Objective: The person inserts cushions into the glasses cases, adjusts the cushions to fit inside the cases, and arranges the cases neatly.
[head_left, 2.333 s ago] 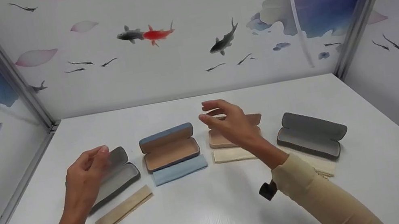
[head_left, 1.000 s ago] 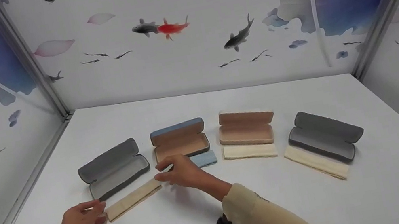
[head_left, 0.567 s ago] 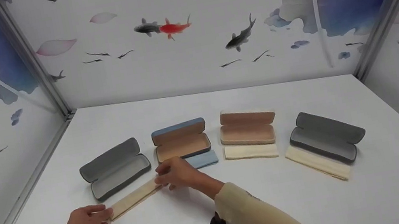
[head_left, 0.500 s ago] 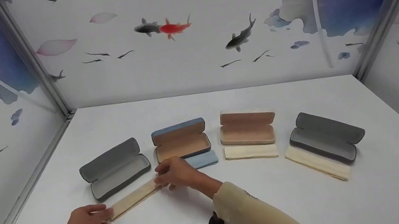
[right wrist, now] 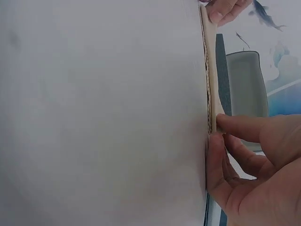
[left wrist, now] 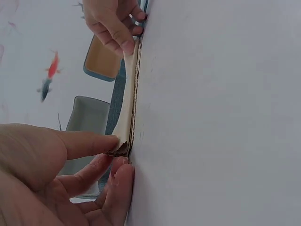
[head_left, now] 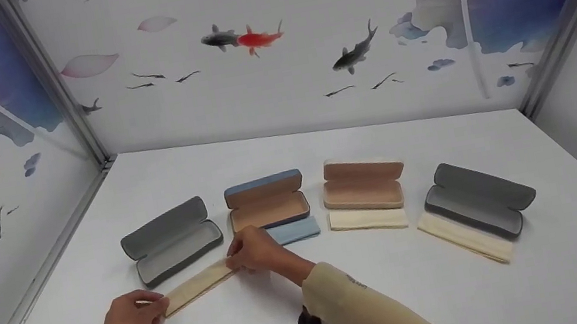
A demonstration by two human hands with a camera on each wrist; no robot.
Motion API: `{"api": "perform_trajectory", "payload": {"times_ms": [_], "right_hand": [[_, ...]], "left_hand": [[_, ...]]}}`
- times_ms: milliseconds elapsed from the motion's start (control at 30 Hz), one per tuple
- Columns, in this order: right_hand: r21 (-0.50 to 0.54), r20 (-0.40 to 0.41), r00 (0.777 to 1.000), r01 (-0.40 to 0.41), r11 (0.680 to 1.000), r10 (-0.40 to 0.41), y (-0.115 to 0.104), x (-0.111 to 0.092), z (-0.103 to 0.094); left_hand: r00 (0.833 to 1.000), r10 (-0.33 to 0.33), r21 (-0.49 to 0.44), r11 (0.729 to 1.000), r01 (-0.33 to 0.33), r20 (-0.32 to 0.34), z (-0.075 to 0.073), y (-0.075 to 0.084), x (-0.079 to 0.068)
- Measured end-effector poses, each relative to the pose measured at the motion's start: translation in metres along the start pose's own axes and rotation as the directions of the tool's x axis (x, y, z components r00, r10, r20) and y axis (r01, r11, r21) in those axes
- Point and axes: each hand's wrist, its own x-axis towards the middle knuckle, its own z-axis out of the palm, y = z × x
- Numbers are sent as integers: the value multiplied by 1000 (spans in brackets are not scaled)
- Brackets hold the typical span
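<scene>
A folded beige cloth (head_left: 198,286), long and narrow, lies on the white table in front of the leftmost open grey glasses case (head_left: 181,251). My left hand (head_left: 133,320) pinches its near left end between thumb and fingers. At the other end my right hand (head_left: 256,249) pinches the corner the same way. Seen from the left wrist, the cloth's layered zigzag edge (left wrist: 134,99) faces outward and the thumb presses on top of it. In the right wrist view the thumb and fingers (right wrist: 242,127) close on the end of the cloth.
Behind the right hand stands an open blue glasses case (head_left: 269,212) with a folded blue cloth (head_left: 296,231). Farther right are an open pink-tan case (head_left: 364,196) with a cream cloth (head_left: 368,219) and another grey case (head_left: 475,210) with a cream cloth (head_left: 465,237). Printed panels enclose the table.
Both hands have come down from above the cases to the beige cloth's two ends, the right one moving leftward. Their fingers now pinch it. The head view has shifted slightly.
</scene>
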Motion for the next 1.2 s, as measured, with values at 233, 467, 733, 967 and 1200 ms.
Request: {"api": "perform_trajectory", "payload": {"times_ms": [233,467,733,967,1200], "right_hand": [[3,81,996,-29,1000,29,-5,2,-10],[70,84,996,-44,997,38,-10,7,-18],[153,72,997,-18,988,7,-18,11,-17],[246,-41,999,28,969,-19,-19,14,-13],[324,-148,989,64,944,-16,-21,20,-10]], "left_hand": [[1000,2,-88,996,-3,-12,-4,6,-3],[996,33,-203,978,-48,-78,-8,9,-2],[997,25,-366,929,-49,-70,-14,7,1],[997,5,-429,902,-39,-80,-16,5,7],[995,-3,-488,872,-46,-100,-15,8,12]]}}
